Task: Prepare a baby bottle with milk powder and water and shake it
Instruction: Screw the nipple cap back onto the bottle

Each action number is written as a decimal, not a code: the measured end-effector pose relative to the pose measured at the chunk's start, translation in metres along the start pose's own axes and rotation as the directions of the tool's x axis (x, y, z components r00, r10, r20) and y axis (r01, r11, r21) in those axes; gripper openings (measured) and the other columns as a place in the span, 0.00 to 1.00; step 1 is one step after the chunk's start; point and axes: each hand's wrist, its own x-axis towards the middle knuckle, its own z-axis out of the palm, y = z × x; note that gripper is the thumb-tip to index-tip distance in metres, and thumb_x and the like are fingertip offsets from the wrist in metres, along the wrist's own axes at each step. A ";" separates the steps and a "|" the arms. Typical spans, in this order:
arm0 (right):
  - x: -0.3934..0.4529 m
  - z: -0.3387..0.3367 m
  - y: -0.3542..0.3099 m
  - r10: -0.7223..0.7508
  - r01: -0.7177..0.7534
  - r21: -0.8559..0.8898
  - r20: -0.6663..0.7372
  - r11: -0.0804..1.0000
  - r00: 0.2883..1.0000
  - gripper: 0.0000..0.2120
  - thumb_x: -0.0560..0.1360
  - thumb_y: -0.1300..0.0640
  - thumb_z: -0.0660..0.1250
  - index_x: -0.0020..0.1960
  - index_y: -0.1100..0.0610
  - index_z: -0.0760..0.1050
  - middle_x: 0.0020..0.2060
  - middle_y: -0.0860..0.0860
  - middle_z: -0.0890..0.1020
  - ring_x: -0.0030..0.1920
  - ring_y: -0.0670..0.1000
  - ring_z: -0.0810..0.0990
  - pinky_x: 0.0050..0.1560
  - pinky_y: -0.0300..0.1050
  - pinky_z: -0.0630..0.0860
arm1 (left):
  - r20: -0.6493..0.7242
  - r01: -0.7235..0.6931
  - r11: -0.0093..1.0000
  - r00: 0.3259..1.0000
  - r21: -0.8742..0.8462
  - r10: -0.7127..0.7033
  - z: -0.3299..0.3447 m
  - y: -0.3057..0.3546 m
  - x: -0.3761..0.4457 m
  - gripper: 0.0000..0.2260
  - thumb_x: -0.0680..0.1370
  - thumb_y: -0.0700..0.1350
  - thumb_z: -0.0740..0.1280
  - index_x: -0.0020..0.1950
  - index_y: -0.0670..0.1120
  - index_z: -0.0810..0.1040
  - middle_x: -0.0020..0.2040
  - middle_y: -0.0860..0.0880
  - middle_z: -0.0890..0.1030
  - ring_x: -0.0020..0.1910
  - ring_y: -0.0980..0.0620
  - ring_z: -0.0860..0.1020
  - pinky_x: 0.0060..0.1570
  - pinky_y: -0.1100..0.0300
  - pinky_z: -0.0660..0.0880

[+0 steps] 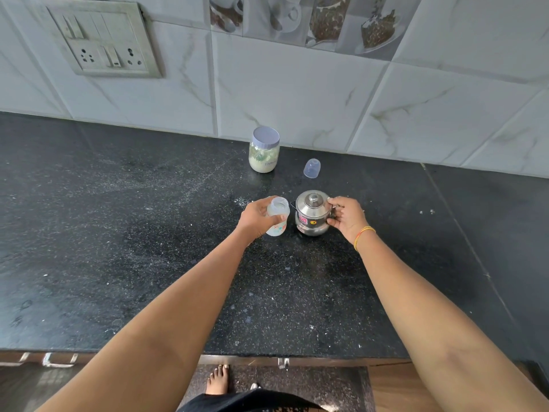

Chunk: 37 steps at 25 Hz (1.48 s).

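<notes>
An open, translucent baby bottle [279, 214] stands on the black counter, and my left hand [257, 220] is wrapped around its left side. Right beside it sits a small lidded steel pot [312, 212]. My right hand [347, 217] grips the pot's handle on its right side. A glass jar of pale milk powder [264, 151] with a lilac lid stands upright near the wall. The bottle's clear cap [312, 168] rests on the counter to the jar's right.
The black speckled counter [148, 233] runs wide to both sides, dusted with white powder specks near the bottle. A tiled wall with a switch and socket plate [104, 46] rises behind. The counter's front edge and drawer handles [56, 359] lie below my arms.
</notes>
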 end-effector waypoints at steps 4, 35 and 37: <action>0.002 -0.007 0.011 0.013 -0.004 0.125 -0.075 0.992 0.997 0.14 0.75 0.62 0.62 0.31 0.55 0.69 0.17 0.45 0.66 0.29 0.47 0.67 0.32 0.40 0.69 | -0.010 0.021 0.999 1.000 0.032 -0.021 0.000 0.004 -0.004 0.27 0.72 0.43 0.75 0.70 0.51 0.74 0.65 0.49 0.79 0.65 0.50 0.76 0.68 0.48 0.71; 0.003 0.143 0.021 -0.391 0.395 -0.595 0.144 0.700 0.909 0.05 0.77 0.58 0.63 0.53 0.56 0.72 0.59 0.56 0.73 0.50 0.51 0.75 0.52 0.43 0.71 | -0.231 -0.007 0.987 0.972 0.158 0.044 -0.061 -0.003 -0.018 0.23 0.73 0.45 0.74 0.67 0.52 0.76 0.61 0.50 0.81 0.61 0.51 0.77 0.62 0.56 0.72; -0.011 0.151 0.013 -0.466 0.484 -0.370 0.143 0.793 0.873 0.04 0.79 0.58 0.62 0.52 0.55 0.67 0.56 0.55 0.71 0.48 0.49 0.73 0.49 0.38 0.70 | -0.225 -0.014 0.987 0.973 0.158 0.050 -0.062 -0.003 -0.018 0.23 0.72 0.44 0.74 0.67 0.52 0.76 0.60 0.50 0.82 0.60 0.51 0.78 0.61 0.58 0.72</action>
